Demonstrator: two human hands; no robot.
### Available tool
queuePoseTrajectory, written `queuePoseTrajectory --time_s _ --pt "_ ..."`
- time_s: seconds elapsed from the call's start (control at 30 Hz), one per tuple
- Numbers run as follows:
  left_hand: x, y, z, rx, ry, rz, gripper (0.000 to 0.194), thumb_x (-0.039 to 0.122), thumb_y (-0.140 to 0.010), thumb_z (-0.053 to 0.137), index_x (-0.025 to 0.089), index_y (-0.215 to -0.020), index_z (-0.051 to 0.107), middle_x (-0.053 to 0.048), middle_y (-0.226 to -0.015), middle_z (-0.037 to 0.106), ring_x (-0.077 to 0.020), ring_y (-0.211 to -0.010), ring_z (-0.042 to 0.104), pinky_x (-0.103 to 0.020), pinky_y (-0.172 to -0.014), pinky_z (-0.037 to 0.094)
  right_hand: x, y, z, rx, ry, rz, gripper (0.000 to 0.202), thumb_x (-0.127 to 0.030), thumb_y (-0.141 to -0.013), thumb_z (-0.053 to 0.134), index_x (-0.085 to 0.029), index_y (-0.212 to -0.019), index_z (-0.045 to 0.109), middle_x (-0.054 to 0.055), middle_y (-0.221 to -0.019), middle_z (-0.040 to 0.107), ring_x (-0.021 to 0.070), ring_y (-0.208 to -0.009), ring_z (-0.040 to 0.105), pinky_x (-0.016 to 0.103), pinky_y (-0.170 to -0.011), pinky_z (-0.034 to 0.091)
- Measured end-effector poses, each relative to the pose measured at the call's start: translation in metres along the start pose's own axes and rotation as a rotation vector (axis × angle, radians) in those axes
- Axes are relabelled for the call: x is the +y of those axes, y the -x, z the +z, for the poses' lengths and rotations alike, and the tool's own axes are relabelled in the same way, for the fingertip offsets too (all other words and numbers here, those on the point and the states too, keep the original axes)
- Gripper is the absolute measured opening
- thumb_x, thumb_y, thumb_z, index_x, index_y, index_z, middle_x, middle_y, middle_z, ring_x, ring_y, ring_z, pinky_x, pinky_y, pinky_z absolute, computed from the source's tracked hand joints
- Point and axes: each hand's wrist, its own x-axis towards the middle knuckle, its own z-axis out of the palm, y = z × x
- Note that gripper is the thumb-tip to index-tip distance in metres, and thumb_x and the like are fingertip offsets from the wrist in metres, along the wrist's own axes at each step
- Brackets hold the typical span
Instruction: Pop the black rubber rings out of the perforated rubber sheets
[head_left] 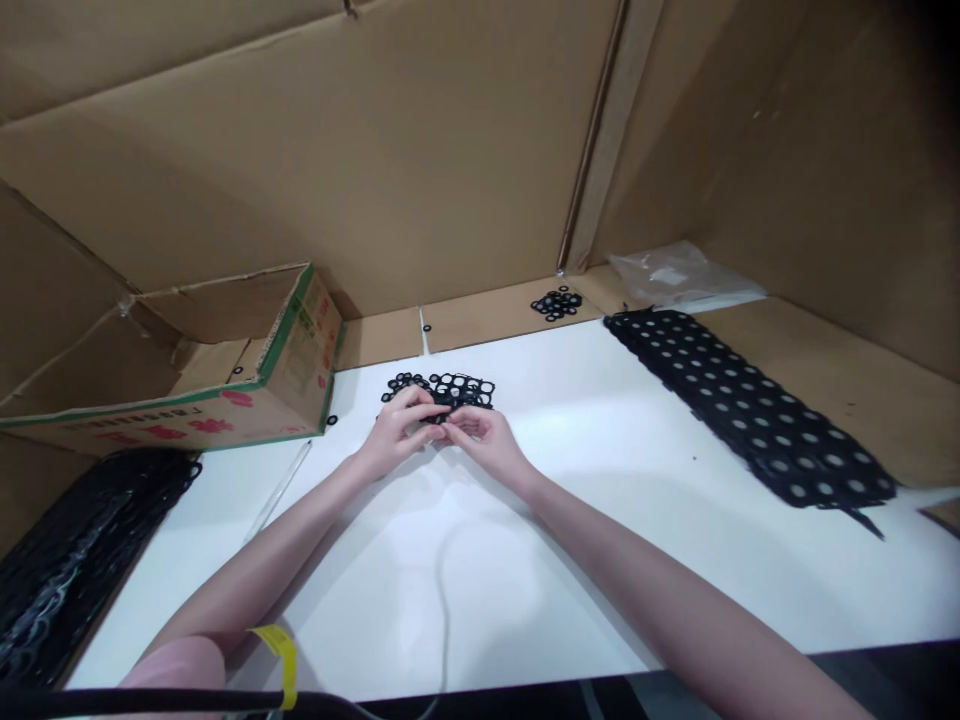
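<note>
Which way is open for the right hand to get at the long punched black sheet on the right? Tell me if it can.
Probably yes. The right hand is busy on the small black ring sheet together with the left hand, but only bare white table lies between it and the punched black sheet.

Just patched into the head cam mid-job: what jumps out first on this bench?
Both hands meet at the middle of the white table: the left hand and right hand pinch a black sheet of joined rings. To the right lies a long black punched-out strip. An open cardboard box sits at the left, and a small pile of loose rings lies at the back.
</note>
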Motion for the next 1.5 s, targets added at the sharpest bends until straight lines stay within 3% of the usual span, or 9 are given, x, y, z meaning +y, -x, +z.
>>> queuePoseTrajectory --time_s 0.27,0.53,0.67,0.77,0.87,0.93,1.07,1.3,1.5 --pt "0.012 0.000 0.011 0.040 -0.007 -0.033 0.029 0.014 -0.092 0.045 0.018 -0.113 0.065 -0.006 -0.090 0.068 -0.0150 -0.080 0.062 -0.025 -0.071 0.048 0.001 0.001 0.001 -0.012 0.052 -0.059 0.031 -0.047 -0.075 0.067 -0.016 -0.075 0.064 0.007 -0.073 0.072 0.0193 -0.069 0.069 0.034 -0.071 0.056" --pt "-0.028 -0.020 0.001 0.460 0.157 -0.407 0.022 0.015 -0.082 0.050 0.014 -0.091 0.070 -0.005 -0.081 0.070 -0.0140 -0.063 0.062 -0.025 -0.062 0.050 -0.002 0.002 0.001 0.037 0.035 -0.028 0.033 -0.050 -0.073 0.068 -0.017 -0.074 0.062 0.009 -0.072 0.072 0.0196 -0.069 0.069 0.032 -0.069 0.055" --pt "-0.041 -0.021 -0.019 0.257 0.003 -0.379 0.022 0.014 -0.079 0.052 0.015 -0.084 0.073 -0.011 -0.102 0.069 -0.0238 -0.097 0.064 -0.041 -0.091 0.048 -0.002 0.001 0.002 0.076 -0.031 -0.011 0.035 -0.051 -0.072 0.069 -0.017 -0.074 0.060 0.010 -0.076 0.072 0.0210 -0.072 0.070 0.033 -0.070 0.055" --pt "-0.027 -0.019 -0.026 0.022 -0.047 -0.197 0.030 0.018 -0.077 0.061 0.019 -0.105 0.071 -0.012 -0.126 0.059 -0.0287 -0.118 0.054 -0.048 -0.103 0.040 -0.002 0.000 0.003 0.085 -0.017 -0.037 0.034 -0.051 -0.071 0.069 -0.018 -0.075 0.061 0.009 -0.076 0.072 0.0215 -0.073 0.069 0.034 -0.072 0.055" --pt "-0.009 -0.020 -0.023 -0.177 -0.007 -0.003 0.054 0.024 -0.072 0.072 0.022 -0.124 0.060 -0.013 -0.128 0.058 -0.0285 -0.118 0.054 -0.043 -0.100 0.043 -0.003 0.000 0.002 0.078 0.028 -0.091 0.030 -0.049 -0.074 0.067 -0.019 -0.076 0.065 0.006 -0.075 0.071 0.0208 -0.072 0.068 0.034 -0.072 0.055" --pt "-0.003 -0.025 -0.019 -0.188 -0.038 0.033 0.040 0.023 -0.076 0.069 0.021 -0.115 0.066 -0.011 -0.109 0.068 -0.0246 -0.101 0.062 -0.038 -0.091 0.048 -0.005 0.001 0.002 0.078 0.063 -0.132 0.028 -0.046 -0.075 0.067 -0.019 -0.078 0.066 0.006 -0.078 0.071 0.0203 -0.074 0.068 0.033 -0.073 0.055" --pt "-0.005 -0.040 -0.021 -0.090 -0.025 -0.004 0.017 0.020 -0.083 0.057 0.017 -0.079 0.074 -0.005 -0.071 0.070 -0.0153 -0.066 0.063 -0.026 -0.067 0.048 -0.010 0.006 0.002 0.144 0.142 -0.254 0.024 -0.038 -0.080 0.064 -0.020 -0.096 0.068 0.007 -0.096 0.069 0.0180 -0.079 0.066 0.032 -0.077 0.054" --pt "0.012 -0.080 -0.062 0.293 0.302 -0.211 0.024 0.034 -0.069 0.075 0.013 -0.075 0.067 -0.003 -0.073 0.070 -0.0171 -0.069 0.067 -0.026 -0.065 0.052 -0.015 0.015 0.008 -0.010 0.361 -0.489 0.015 -0.027 -0.087 0.055 -0.021 -0.085 0.069 0.007 -0.081 0.068 0.0181 -0.076 0.064 0.031 -0.072 0.051" --pt "0.026 -0.099 -0.085 0.339 0.395 -0.208 0.028 0.032 -0.065 0.079 0.010 -0.071 0.061 -0.005 -0.077 0.068 -0.0169 -0.072 0.067 -0.028 -0.067 0.054 -0.004 0.011 0.009 -0.108 0.644 -0.520 0.019 -0.027 -0.087 0.052 -0.021 -0.088 0.070 0.008 -0.082 0.071 0.0214 -0.081 0.062 0.036 -0.078 0.048"
